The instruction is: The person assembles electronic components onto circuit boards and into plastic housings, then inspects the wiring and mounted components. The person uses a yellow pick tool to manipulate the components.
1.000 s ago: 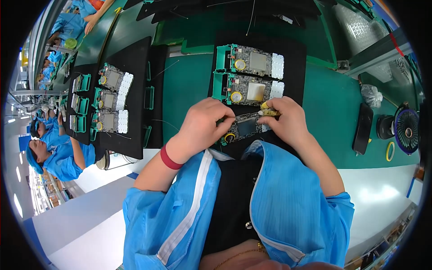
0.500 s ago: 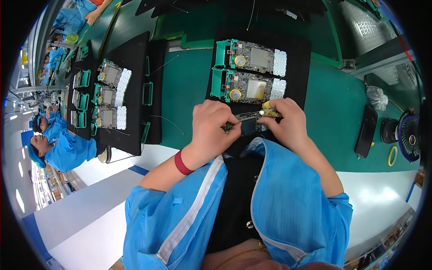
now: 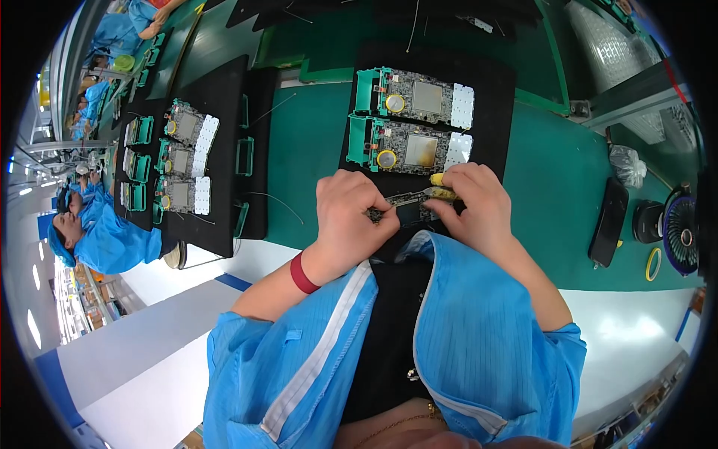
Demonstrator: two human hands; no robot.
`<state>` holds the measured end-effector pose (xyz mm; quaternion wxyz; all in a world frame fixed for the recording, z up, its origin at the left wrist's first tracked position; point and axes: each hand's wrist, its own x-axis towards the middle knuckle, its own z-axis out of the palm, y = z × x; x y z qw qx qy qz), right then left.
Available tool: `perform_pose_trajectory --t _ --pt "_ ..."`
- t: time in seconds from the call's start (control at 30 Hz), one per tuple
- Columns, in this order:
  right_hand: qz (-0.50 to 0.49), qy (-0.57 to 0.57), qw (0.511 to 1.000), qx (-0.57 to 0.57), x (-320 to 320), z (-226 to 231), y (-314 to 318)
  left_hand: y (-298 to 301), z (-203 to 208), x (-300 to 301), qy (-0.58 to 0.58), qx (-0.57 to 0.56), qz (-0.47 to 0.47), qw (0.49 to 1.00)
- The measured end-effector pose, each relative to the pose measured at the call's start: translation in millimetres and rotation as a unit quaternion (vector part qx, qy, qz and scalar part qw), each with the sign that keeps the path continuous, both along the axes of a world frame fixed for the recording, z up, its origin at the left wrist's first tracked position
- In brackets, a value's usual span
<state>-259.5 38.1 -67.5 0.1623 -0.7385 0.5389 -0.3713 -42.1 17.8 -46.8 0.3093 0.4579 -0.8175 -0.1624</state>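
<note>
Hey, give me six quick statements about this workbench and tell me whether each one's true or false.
1. The right hand holds something yellow. True.
2. The wristband is on the right wrist. False: the red wristband is on the left wrist.
3. Two boards lie on the black mat straight ahead. True.
4. A yellow ring lies near the fan. True.
5. The left hand touches the fan. False: the left hand is at a third board.
6. The fan is at the bench's left end. False: it is on the right.
</note>
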Motion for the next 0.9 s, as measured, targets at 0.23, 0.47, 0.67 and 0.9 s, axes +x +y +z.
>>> perform_pose_trajectory --t 0.23,0.47,0.67,0.9 --pt "0.069 0.053 0.994 -0.070 6 8 -7 -1 -2 1 0.011 -0.018 -0.002 1.000" --pt "0.145 0.074 0.980 -0.114 14 3 -21 0 -2 1 0.007 -0.009 0.006 1.000" --pt "0.177 0.048 0.982 -0.050 13 4 -25 2 -3 0 0.025 -0.024 -0.007 0.999" --pt "0.135 0.086 0.987 -0.003 25 18 -14 10 -1 17 -0.016 -0.018 -0.045 0.999"
